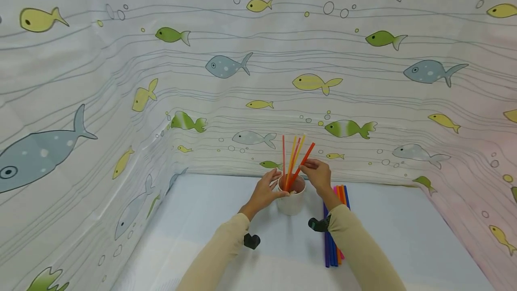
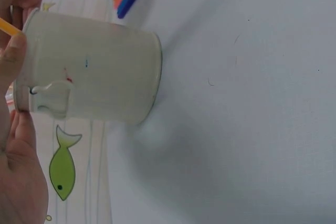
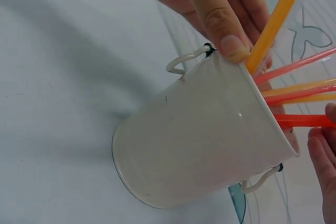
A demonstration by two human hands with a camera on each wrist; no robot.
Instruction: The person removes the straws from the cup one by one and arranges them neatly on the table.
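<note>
A white metal bucket (image 1: 291, 205) with small ear handles stands upright on the table, several yellow, orange and red straws (image 3: 302, 82) leaning out of its mouth. My left hand (image 1: 263, 193) grips the bucket's rim from the left; in the right wrist view its thumb (image 3: 233, 48) lies on the rim beside an orange straw (image 3: 276, 22). At the upper right of the bucket, my right hand (image 1: 318, 175) pinches a red-orange straw (image 1: 308, 152), whose lower end is inside the bucket. Part of the right hand (image 3: 326, 153) shows at the edge of the right wrist view.
A bundle of blue, orange and pink straws (image 1: 332, 250) lies on the table right of the bucket, partly under my right forearm. The white tabletop (image 1: 194, 210) meets a fish-patterned cloth (image 1: 226, 120) at the back and sides.
</note>
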